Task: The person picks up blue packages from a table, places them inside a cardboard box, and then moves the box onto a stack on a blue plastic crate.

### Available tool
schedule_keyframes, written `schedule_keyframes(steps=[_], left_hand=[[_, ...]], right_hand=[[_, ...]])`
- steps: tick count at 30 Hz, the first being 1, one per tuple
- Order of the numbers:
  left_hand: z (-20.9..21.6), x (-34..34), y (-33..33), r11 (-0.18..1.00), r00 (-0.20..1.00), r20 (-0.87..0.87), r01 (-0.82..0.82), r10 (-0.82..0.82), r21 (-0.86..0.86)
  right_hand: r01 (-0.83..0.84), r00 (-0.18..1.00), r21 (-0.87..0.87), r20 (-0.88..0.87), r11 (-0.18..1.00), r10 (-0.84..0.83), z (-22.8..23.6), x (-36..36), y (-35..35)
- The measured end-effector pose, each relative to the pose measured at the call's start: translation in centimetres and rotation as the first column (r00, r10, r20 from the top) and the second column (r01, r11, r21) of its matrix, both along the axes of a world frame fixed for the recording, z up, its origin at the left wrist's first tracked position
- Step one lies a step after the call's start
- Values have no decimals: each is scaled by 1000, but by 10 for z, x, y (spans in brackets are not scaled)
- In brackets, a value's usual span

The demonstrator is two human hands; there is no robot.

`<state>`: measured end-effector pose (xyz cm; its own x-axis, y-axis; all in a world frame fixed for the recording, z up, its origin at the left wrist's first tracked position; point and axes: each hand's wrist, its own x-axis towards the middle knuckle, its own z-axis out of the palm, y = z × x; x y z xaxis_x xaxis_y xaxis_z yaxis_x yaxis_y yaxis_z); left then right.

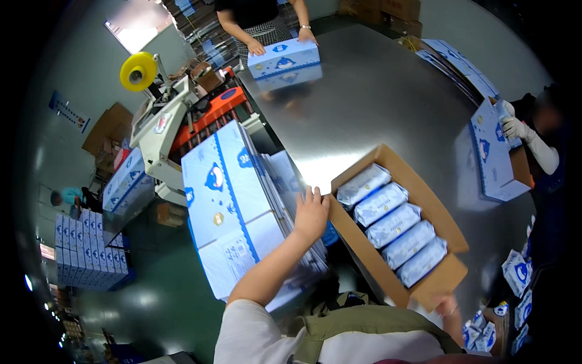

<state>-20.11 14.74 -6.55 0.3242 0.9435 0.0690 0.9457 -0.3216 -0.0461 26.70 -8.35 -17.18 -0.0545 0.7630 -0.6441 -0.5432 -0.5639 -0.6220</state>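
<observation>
An open cardboard carton [397,297] stands at the table's near edge, brown inside, its flaps raised. Inside lies a row of several silvery-blue plastic packs [393,224]. My left hand [312,213] is by the carton's left corner, fingers stretched out and apart, touching its edge. Just left of that hand leans a thick stack of flattened blue-and-white cartons [227,188] with a whale print. My right hand [447,305] is low at the carton's near right flap; its fingers are blurred and partly hidden.
A steel table [376,91] spreads ahead. Across it, a person's hands rest on a closed blue carton [284,59]. At right, a gloved person handles an open carton [494,151]. A tape-sealing machine [176,121] stands left; loose packs [518,273] lie lower right.
</observation>
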Motion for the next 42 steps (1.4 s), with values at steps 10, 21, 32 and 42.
schedule_keyframes(steps=[10,21,32,42], left_hand=[[18,-197,-90,600,590,177,-800,788,-6],[-28,-248,-204,244,52,456,-895,889,-373],[75,-29,-177,965,-118,978,-221,-169,140],[10,47,-112,985,144,976,-87,162,-151]], right_hand=[[52,973,169,-229,984,-12,-43,-194,259],[-908,411,278,732,314,543,19,-455,196],[338,939,569,-261,749,-225,130,-259,250],[-914,-78,92,916,396,-393,199,-23,58]])
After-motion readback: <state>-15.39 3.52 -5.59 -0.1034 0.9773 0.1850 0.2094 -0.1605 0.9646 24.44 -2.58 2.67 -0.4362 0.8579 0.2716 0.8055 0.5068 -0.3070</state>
